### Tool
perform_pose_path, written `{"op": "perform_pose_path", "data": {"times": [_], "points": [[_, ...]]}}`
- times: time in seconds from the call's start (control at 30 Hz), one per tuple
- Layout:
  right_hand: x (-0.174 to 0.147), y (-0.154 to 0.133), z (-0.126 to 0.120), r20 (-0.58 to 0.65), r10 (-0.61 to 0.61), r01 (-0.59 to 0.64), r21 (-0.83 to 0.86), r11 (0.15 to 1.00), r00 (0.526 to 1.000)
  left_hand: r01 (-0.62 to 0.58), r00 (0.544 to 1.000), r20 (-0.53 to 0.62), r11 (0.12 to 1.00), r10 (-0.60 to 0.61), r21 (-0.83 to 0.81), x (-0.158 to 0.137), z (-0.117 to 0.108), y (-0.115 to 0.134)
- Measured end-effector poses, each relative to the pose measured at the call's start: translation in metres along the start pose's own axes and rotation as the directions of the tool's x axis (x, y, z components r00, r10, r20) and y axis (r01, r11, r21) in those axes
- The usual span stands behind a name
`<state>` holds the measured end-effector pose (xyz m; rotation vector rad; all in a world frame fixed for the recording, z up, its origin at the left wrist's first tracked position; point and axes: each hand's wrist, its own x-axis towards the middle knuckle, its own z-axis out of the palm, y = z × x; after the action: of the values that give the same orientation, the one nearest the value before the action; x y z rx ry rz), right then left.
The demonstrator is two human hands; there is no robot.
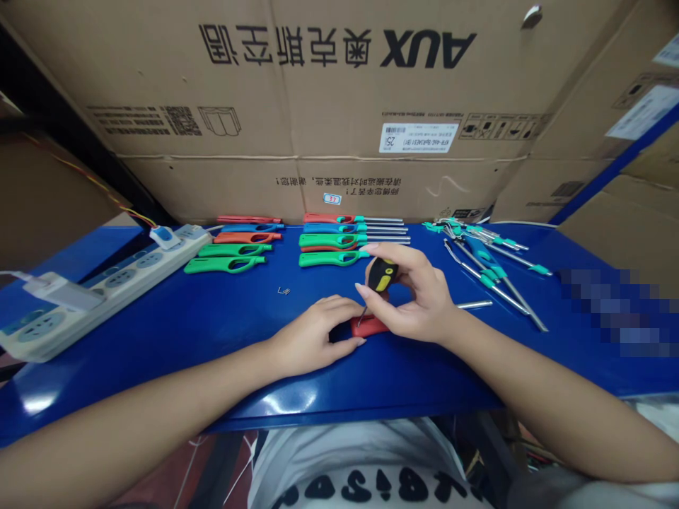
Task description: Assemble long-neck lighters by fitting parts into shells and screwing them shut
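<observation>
My right hand [416, 293] is closed round the black-and-yellow handle of a screwdriver [382, 274]. The screwdriver is tilted, and its thin shaft points down at the end of a red gas lighter [368, 326]. Lying on the blue table, this lighter is partly covered by my right hand; a silver tube shows beyond the wrist. My left hand [323, 332] steadies the red end, thumb on the near side and fingers on the far side. A few small screws [283, 290] lie on the table beyond my left hand.
Green, blue and red lighter handles [228, 264] lie in a row at the left. Lighters with metal tubes [329, 259] are lined up in the middle. Loose tube assemblies [491, 272] are at the right. A power strip [119, 279] runs along the left; a cardboard box [329, 120] stands behind.
</observation>
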<state>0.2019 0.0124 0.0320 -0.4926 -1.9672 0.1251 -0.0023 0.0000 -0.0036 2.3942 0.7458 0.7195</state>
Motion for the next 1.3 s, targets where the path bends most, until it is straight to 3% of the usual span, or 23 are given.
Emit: {"op": "perform_pose_path", "data": {"times": [1.0,1.3], "points": [[-0.0008,-0.0023,-0.0006,0.019,0.02,-0.02,0.021,1.0,1.0,-0.02,1.0,-0.006,1.0,0.02,-0.017,0.0006,-0.0009,0.0015],[0.0052,-0.0044,-0.0073,0.264,0.096,-0.118,0.068,0.991,0.96,-0.027,1.0,-0.003,1.0,0.027,-0.012,0.0005,-0.0003,0.0005]]}}
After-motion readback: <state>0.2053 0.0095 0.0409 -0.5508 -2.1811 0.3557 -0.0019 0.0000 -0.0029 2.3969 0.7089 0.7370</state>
